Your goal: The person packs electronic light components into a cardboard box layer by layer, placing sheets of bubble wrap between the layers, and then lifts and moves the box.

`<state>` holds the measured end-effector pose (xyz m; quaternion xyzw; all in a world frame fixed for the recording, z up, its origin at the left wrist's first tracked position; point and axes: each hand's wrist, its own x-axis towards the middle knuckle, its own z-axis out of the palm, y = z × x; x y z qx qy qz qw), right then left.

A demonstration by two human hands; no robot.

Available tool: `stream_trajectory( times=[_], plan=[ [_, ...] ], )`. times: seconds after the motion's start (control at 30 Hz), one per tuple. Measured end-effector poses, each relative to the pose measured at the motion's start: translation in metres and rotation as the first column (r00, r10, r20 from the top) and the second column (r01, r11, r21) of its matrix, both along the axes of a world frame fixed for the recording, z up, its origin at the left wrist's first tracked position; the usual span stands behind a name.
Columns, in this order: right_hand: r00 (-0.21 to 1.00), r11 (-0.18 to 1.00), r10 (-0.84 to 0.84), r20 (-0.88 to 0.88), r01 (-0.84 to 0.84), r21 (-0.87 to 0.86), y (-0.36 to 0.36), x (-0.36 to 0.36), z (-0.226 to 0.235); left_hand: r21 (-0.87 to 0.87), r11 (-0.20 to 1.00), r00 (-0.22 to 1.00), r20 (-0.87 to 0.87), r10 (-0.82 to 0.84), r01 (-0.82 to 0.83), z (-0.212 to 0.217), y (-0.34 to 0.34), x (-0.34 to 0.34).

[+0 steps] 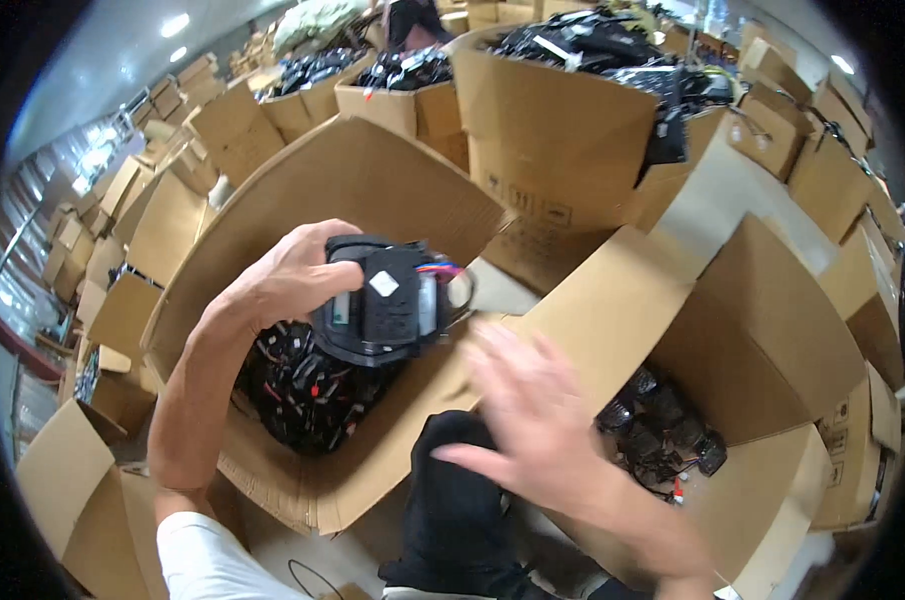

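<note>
My left hand (288,275) grips a black plastic device (383,305) with a small white sticker and coloured wires at its right side, held above an open cardboard box (373,175). That box holds a heap of similar black parts with wires (303,385). My right hand (533,410) is blurred, fingers spread, empty, just right of and below the device, over the box flap. A second open cardboard box (763,340) to the right holds several black parts (663,430) at its bottom.
Large cardboard boxes (553,130) filled with black parts stand behind. Stacks of flat and closed cartons (143,230) line the left and right sides. My dark trouser leg (458,510) is between the two near boxes.
</note>
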<state>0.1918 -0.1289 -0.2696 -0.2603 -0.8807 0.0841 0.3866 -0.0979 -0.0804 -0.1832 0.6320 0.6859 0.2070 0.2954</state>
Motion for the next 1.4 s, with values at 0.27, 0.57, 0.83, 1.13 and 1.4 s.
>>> stream_trajectory(
  times=[0.27,0.57,0.83,1.13,1.4],
  plan=[
    [0.826,0.983,-0.181,-0.533,0.132,-0.129,0.047,0.047,0.056,0.707,0.701,0.753,0.511,-0.414,-0.095,0.046,0.015,0.128],
    [0.297,0.920,-0.359,-0.885,-0.050,-0.389,0.063,0.287,0.023,-0.136,0.502,0.463,0.637,-0.616,0.854,-0.162,0.076,0.382],
    [0.438,-0.021,-0.895,-0.079,-0.219,-0.976,-0.021,0.470,-0.362,-0.495,0.032,-0.169,-0.356,-0.919,0.868,-0.324,0.097,0.464],
    [0.529,-0.242,-0.385,0.756,0.733,-0.636,0.011,0.374,-0.421,0.195,0.254,0.320,-0.551,-0.771,0.947,-0.178,0.108,0.332],
    [0.446,-0.045,-0.459,0.768,0.852,-0.522,-0.031,0.480,-0.490,0.371,0.925,0.948,-0.257,0.185,-0.080,-0.189,0.066,-0.020]
  ],
)
